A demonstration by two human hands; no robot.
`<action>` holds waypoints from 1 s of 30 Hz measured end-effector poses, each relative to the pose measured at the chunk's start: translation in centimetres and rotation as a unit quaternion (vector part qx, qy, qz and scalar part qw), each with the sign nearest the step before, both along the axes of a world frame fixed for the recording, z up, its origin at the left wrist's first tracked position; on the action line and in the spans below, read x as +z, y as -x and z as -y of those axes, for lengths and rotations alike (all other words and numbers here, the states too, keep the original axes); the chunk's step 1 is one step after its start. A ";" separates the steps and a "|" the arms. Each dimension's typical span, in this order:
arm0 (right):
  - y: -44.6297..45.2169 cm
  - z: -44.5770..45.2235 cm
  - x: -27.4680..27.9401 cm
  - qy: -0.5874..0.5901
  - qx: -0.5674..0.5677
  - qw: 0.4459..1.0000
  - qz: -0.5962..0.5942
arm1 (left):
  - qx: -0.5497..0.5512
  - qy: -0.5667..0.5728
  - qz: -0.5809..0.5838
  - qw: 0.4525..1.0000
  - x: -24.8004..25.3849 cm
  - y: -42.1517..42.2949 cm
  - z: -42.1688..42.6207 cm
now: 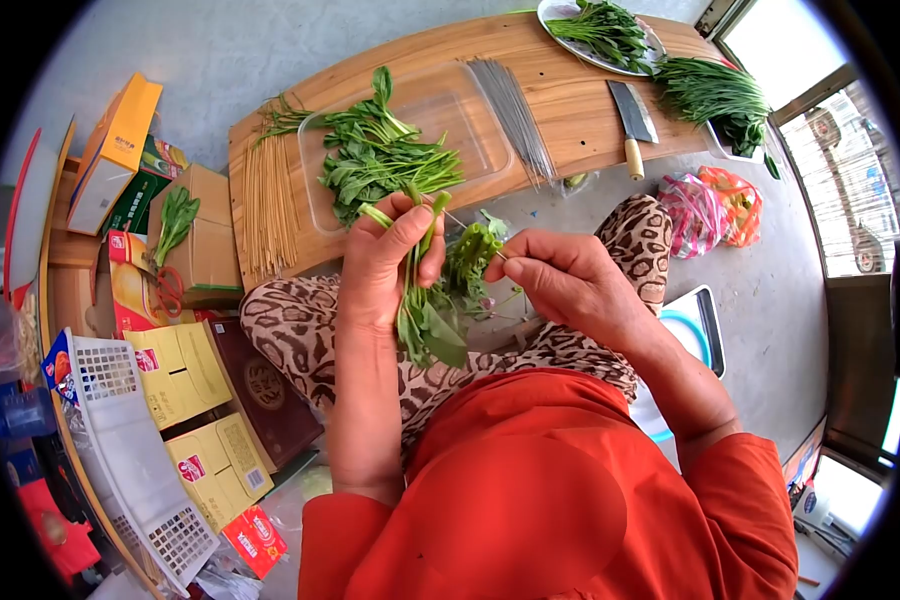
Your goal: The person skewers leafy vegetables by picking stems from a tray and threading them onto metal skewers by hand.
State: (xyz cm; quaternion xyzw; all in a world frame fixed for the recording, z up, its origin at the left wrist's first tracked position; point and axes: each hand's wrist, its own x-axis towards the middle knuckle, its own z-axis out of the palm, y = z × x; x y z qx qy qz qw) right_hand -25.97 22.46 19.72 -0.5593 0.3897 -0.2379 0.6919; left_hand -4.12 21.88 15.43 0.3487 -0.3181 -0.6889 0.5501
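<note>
My left hand (395, 245) is closed around a few leafy green stems (430, 325), their leaves hanging below the fingers. Fingers and thumb of my right hand (565, 280) pinch a thin skewer (503, 256). Folded greens (478, 245) sit around the skewer between the two hands. Its far end reaches toward my left fingertips, partly hidden by the leaves. Just beyond my left hand, a pile of leafy greens (375, 150) lies in a clear plastic tray (480, 125) on the wooden table (410, 50).
Bamboo skewers (268, 205) lie left of the tray, metal skewers (510, 115) right of it. Farther right are a cleaver (632, 115), a plate (560, 30) of greens and long green stalks (710, 95). Boxes (205, 220) and a white basket (120, 440) stand left; plastic bags (705, 210) lie right.
</note>
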 end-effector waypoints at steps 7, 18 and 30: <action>-0.1 0.2 -1.1 0.014 -0.024 0.999 0.044 | 0.126 -0.002 0.014 0.992 -0.3 0.8 0.3; 0.5 0.2 -0.5 -0.003 -0.026 0.999 0.026 | 0.204 0.090 0.119 0.968 -0.4 -2.7 0.7; -0.5 -0.1 -1.1 0.056 -0.009 0.998 0.007 | 0.165 0.081 0.063 0.981 -0.2 -1.9 0.5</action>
